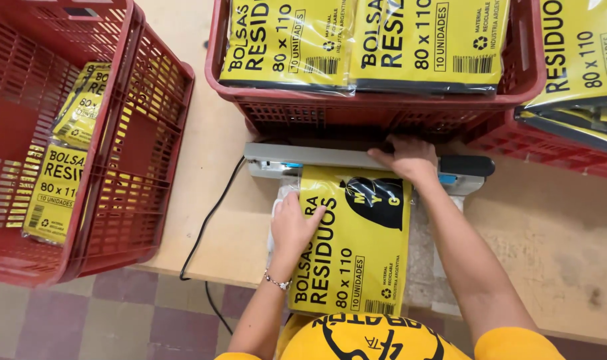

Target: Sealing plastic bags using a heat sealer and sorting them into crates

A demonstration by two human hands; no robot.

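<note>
Seen from above, a person stood at the front edge of a pale wooden table, working a grey heat sealer that lay along the table's middle, just in front of a red crate. A yellow packet of bags lay flat on the table with its top edge tucked under the sealer's bar. The left hand rested on the packet's left side, fingers together and flat, pinning it down. The right hand pressed on the sealer's bar near its black handle, fingers curled over the bar. A black cord ran from the sealer's left end off the front edge. The back crate held 2 sealed yellow packets; another red crate at the left edge held more. To seal well, the packet probably needed to stay smooth and square under the bar, with even pressure along it and fingertips kept off the hot strip.
</note>
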